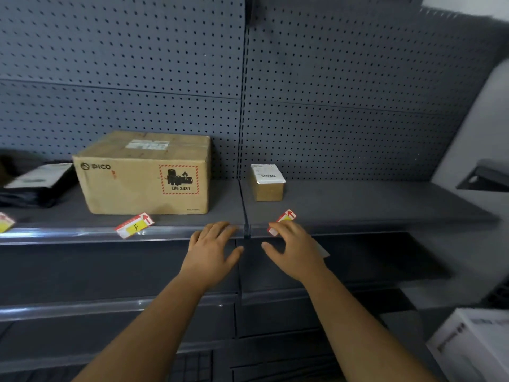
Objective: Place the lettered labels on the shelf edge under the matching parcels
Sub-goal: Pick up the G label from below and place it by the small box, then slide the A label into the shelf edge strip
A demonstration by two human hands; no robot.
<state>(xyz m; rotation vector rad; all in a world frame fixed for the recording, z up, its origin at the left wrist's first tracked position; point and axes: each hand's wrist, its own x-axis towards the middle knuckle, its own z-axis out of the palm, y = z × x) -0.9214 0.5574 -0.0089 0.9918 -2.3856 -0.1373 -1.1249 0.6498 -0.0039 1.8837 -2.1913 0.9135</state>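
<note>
A large brown PICO carton [146,175] stands on the grey shelf [371,208], left of centre. Below it, a red, white and yellow label marked F [134,225] lies tilted at the shelf's front edge [82,233]. A small brown parcel [267,183] with a white sticker stands to the right of the shelf joint. In front of it, another label [283,219] sits at the edge, partly hidden by the fingertips of my right hand [292,248], which touch it. My left hand [213,250] hovers open at the edge left of the joint, holding nothing.
A black bag with a white sheet [35,186] lies at the far left of the shelf, and a third label [5,221] shows at the left border. Lower shelves run below. A white box [473,346] stands at the bottom right. Pegboard backs the shelf.
</note>
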